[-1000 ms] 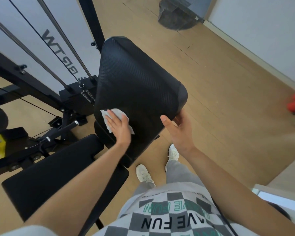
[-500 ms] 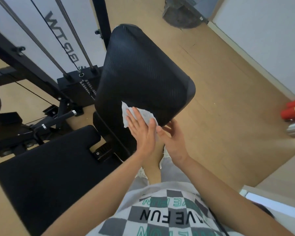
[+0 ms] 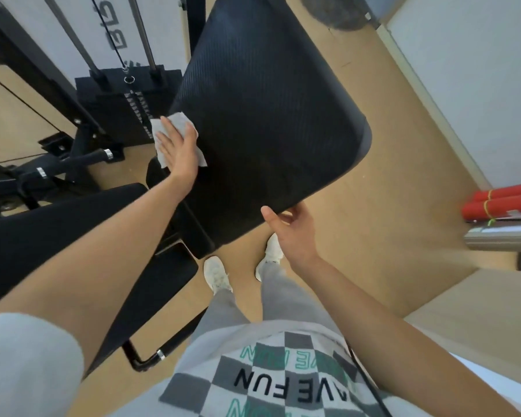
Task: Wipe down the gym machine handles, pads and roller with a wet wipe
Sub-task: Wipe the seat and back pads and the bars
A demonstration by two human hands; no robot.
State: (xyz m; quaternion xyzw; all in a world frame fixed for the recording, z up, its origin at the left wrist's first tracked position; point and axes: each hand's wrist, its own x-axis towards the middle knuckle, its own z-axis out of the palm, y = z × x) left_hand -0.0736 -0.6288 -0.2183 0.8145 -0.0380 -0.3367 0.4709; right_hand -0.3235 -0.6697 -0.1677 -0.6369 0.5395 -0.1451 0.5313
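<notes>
We count two bare hands, one white wet wipe, two black pads and two white shoes; the left hand [image 3: 179, 149] lies flat with its fingers spread, pressing the crumpled white wet wipe [image 3: 175, 136] against the large black ribbed back pad [image 3: 268, 115], at that pad's 9 o'clock edge; the right hand [image 3: 292, 233] cups the same pad's lower rim at about 6 o'clock, thumb stretched out along the front and the other fingers curled behind the rim (we cannot see their tips); the second pad, a long black smooth seat pad [image 3: 57, 224], runs off the frame at 9 o'clock, partly covered by the left forearm; two steel guide rods [image 3: 142, 34] and one thin black cable rise from the black weight stack [image 3: 127, 94] at 11 o'clock, their tops cut off; lettering on the white panel behind them is cropped and unreadable; the two white shoes [image 3: 217, 275] stand on the light wooden floor [image 3: 388, 206] at the centre; at 3 o'clock lie two red rolls bound with yellow string [image 3: 500, 203], their right ends out of frame; a dark blurred object sits at 1 o'clock, hard to identify.
</notes>
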